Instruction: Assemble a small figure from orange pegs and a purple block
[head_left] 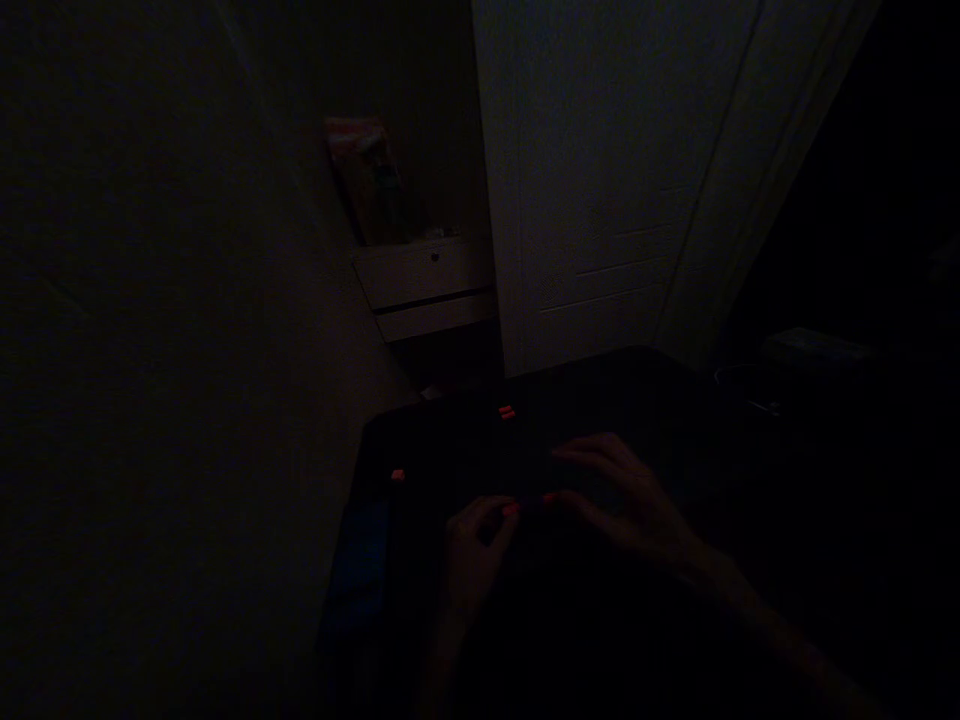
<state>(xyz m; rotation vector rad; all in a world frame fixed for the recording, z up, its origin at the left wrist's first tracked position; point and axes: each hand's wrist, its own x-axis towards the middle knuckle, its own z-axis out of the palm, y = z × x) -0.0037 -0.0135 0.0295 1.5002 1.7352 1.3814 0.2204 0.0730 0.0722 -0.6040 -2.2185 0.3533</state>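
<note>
The scene is very dark. My left hand (476, 535) is closed, thumb and forefinger pinched at a small glowing red piece (511, 509) whose kind I cannot make out. Facing it from the right, my right hand (626, 495) has its fingers stretched out and apart from the thumb. At that thumb's tip is a second small red piece (548, 497); whether the two pieces join through the dark gap between them is hard to see. Farther back on the dark table (450, 445) lies a pair of small red blocks (507, 412). Another small red block (398, 475) lies toward the left edge.
A dark blue flat rectangular thing (361, 550) lies along the table's left side. Beyond the table stand a white drawer unit (427, 280) with a colourful bag (367, 175) on top, and a pale door-like panel (592, 180). A wall (187, 350) runs along the left.
</note>
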